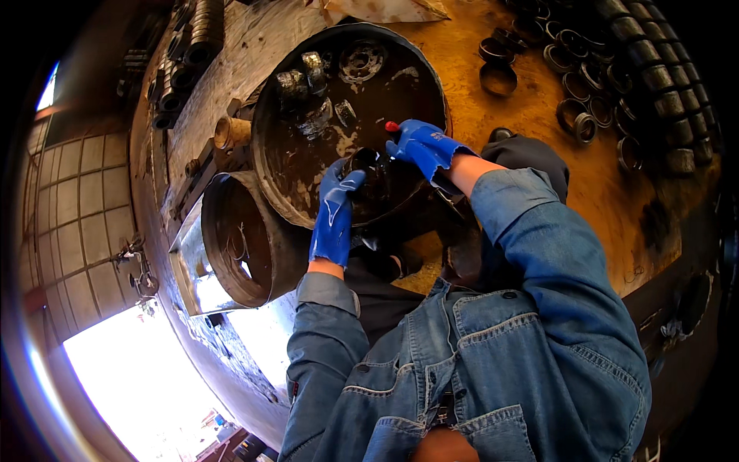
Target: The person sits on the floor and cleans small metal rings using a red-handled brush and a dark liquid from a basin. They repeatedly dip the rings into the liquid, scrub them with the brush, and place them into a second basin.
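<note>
Both my hands wear blue rubber gloves over a wide round metal tub (259, 146) of dark, oily liquid. My left hand (336, 202) is closed on a dark, wet metal ring (365, 160) above the tub's near part. My right hand (423, 148) is closed round a tool with a red end (392, 126); its working part is hidden by the glove and the ring. Farther off in the tub lie several wet metal rings (313, 71) and a round disc with holes (362, 61).
An open metal drum (271, 266) stands left of the tub, beside a small rusty cup-like piece (231, 133). Loose metal rings (576, 115) lie on the stained floor at right, near stacked rows of rings (657, 78). More stacked rings (202, 38) stand at far left.
</note>
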Motion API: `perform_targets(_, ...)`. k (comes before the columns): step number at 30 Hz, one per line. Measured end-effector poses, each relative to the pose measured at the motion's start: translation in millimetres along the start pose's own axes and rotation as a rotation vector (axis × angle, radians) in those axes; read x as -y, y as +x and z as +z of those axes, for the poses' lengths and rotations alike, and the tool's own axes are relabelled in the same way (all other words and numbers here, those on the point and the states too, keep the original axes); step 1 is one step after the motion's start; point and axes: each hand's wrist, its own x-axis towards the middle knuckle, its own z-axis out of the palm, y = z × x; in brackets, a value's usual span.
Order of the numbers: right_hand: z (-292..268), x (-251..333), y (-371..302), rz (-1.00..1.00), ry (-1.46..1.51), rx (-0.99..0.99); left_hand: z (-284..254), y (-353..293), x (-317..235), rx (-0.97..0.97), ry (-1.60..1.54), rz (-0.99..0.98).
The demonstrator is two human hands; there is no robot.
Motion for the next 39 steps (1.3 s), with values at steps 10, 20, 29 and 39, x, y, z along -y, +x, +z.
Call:
perform_targets(10,-6.4,60.3,-11.9,-0.386,0.282,0.253,-74.3,17.1,53.1,0.371,-0.185,-0.033)
perform_targets(20,9.6,28.1,-11.1,-0.133,0.397,-0.017,-34.5,12.9,-0.9,0.282,0.302,-0.011)
perform_targets(29,12.6,63.3,-17.9,-0.617,-0.449,0.157,-58.6,11.3,17.8,0.168,0.540,0.147)
perform_targets(39,31.1,55.1,-23.2,-0.197,-0.221,0.325,-36.2,-10.4,7.7,-0.021,0.457,0.090)
